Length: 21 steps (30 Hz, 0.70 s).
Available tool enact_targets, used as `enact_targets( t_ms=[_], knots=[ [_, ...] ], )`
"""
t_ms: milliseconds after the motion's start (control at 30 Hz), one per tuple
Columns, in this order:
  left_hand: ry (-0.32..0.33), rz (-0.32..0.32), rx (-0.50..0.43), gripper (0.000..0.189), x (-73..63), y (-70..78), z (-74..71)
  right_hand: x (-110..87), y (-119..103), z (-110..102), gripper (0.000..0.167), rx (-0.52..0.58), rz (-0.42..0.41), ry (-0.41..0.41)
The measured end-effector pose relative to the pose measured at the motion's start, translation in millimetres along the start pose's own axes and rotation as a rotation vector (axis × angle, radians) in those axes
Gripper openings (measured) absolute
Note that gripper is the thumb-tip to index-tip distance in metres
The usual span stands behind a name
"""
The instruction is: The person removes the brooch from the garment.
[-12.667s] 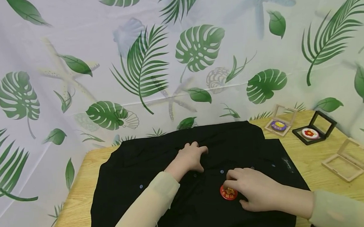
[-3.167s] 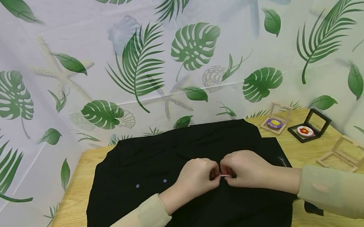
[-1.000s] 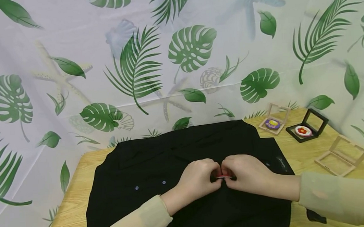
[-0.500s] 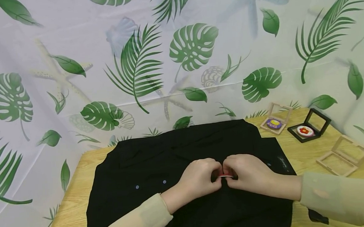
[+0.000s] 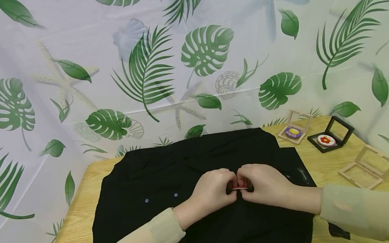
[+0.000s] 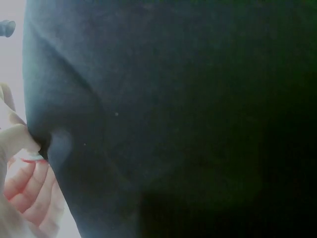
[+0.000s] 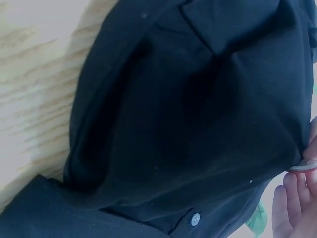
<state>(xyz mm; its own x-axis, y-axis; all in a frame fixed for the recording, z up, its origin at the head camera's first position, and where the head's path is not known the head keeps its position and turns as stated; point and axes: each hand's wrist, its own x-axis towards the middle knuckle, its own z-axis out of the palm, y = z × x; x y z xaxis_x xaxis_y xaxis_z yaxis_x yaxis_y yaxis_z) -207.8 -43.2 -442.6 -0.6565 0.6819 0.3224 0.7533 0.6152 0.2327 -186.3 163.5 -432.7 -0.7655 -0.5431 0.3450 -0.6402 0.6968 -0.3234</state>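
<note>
A black button-up shirt [image 5: 196, 154] lies spread on the wooden table. Over its middle, my left hand [image 5: 209, 190] and right hand [image 5: 267, 182] meet, fingers curled, pinching a round red pin badge [image 5: 240, 188] from both sides. Only the badge's thin edge shows in the head view; its face is hidden. In the left wrist view, the badge's red rim [image 6: 33, 160] sits against a gathered fold of shirt cloth at the fingertips. The right wrist view has the badge's edge [image 7: 303, 168] between thumb and fingers, touching the lifted cloth.
At the back right, a wooden display frame [image 5: 294, 129] holds a purple badge and a black frame [image 5: 328, 136] holds a flower badge. Another wooden frame [image 5: 365, 169] stands open nearer. A dark item [image 5: 339, 231] lies below the right sleeve. A leaf-printed curtain [image 5: 207, 51] hangs behind.
At first the red badge lay face up under my right hand, with my left spread on the shirt. Both hands then came together on it, and have barely moved since.
</note>
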Motion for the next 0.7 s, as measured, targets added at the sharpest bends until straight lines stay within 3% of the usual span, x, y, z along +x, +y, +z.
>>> enact_targets(
  t_ms=[367, 700],
  knots=[
    [0.093, -0.010, 0.044, 0.015, -2.1, 1.7, 2.0, -0.2, -2.9, 1.4, 0.029, -0.040, 0.031, 0.070],
    [0.177, 0.024, 0.079, 0.014, -3.0, 0.0, 6.2, 2.0, -5.1, 1.6, 0.028, 0.021, 0.122, 0.019]
  ],
)
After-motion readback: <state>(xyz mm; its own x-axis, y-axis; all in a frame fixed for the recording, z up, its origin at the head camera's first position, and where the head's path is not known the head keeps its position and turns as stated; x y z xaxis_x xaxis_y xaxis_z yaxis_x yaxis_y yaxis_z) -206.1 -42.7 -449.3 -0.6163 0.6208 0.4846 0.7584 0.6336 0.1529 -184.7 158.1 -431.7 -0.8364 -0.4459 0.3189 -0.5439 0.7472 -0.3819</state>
